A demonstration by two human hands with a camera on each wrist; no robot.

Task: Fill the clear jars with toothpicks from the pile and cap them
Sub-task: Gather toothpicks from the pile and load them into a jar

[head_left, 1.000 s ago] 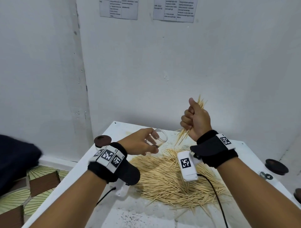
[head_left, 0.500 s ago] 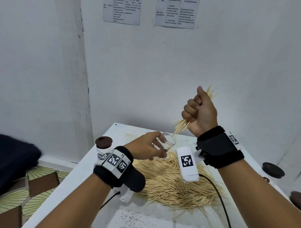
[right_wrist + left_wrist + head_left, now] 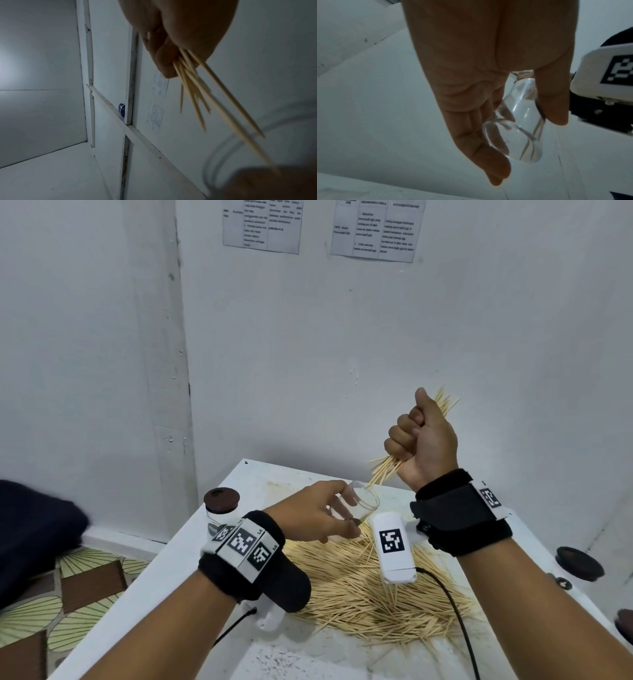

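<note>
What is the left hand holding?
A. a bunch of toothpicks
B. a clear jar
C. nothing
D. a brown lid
B: the left hand grips a clear jar, tilted toward the toothpicks that the right hand holds; the wrist view shows the jar between thumb and fingers.

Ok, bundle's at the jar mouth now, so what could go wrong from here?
1. The toothpick bundle fans out below the right hand; splayed tips may catch the rim of the clear jar and spill.
2. The left hand holds the tilted jar by fingertips only; a push could twist it loose.
</note>
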